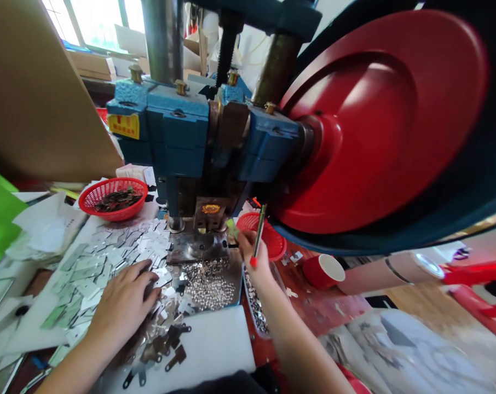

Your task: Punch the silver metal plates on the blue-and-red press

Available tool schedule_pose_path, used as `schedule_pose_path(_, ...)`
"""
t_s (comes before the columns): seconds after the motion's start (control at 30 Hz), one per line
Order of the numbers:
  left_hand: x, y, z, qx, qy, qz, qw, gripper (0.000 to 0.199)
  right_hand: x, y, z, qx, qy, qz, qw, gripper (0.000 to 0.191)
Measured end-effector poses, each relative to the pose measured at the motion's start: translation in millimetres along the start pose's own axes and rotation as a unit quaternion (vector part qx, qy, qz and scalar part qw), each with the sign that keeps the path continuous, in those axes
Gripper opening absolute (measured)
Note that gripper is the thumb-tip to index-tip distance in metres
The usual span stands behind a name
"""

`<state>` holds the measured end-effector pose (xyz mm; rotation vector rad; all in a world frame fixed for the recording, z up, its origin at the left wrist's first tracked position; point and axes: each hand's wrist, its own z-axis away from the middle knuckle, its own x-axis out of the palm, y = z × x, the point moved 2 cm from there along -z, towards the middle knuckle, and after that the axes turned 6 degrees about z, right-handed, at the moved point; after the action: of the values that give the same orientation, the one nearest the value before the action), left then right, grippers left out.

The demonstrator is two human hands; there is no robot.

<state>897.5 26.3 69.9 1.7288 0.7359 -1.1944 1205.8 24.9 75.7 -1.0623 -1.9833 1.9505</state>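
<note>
My left hand [127, 293] lies palm down, fingers slightly apart, over flat silvery metal plates [119, 243] spread on a white surface. Beside the press's die block [201, 246] is my right hand [253, 251]. Its fingers are bent toward the block, and a small yellow-green thing [232, 227] shows at their tips; what they grip is unclear. A slim rod with a red end [258, 235] crosses in front of this hand; whether it is held I cannot tell. Many small shiny metal pieces [211, 287] lie below the block. Dark tabbed metal parts [166, 345] lie nearer me.
The blue press [178, 123] stands ahead, with its big red wheel [396, 120] at right. A red basket [113, 198] of metal parts stands at left, another red basket [272, 238] behind my right hand. A clear tray [258, 314], a red cup [324, 271] and a white pad [219, 342] are near.
</note>
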Motion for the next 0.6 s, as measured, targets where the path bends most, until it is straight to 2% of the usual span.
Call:
schedule_pose_path(0.13,1.9,-1,-2,0.003,-0.006,0.016,1.000,0.024,-31,11,15,0.012,0.028,-0.015,0.999,0.039)
schedule_pose_path(0.2,3.4,-1,-3,0.015,-0.014,0.024,1.000,0.022,-31,9,29,-0.006,-0.022,0.029,0.999,0.031)
schedule_pose_path(0.27,4.9,-1,-4,0.030,-0.015,0.026,0.999,0.023,-24,4,43,-0.052,-0.110,0.097,0.988,0.021)
schedule_pose_path(0.37,6.7,-1,-4,0.041,-0.001,0.014,0.999,0.033,-10,-6,59,-0.146,-0.195,0.200,0.949,0.018)
schedule_pose_path(0.5,8.6,0,-7,0.055,0.004,0.004,0.998,0.031,8,-15,65,-0.252,-0.246,0.327,0.877,0.016)
schedule_pose_path(0.6,7.9,2,-9,0.064,0.008,0.013,0.998,0.029,17,-17,65,-0.288,-0.267,0.393,0.831,0.012)
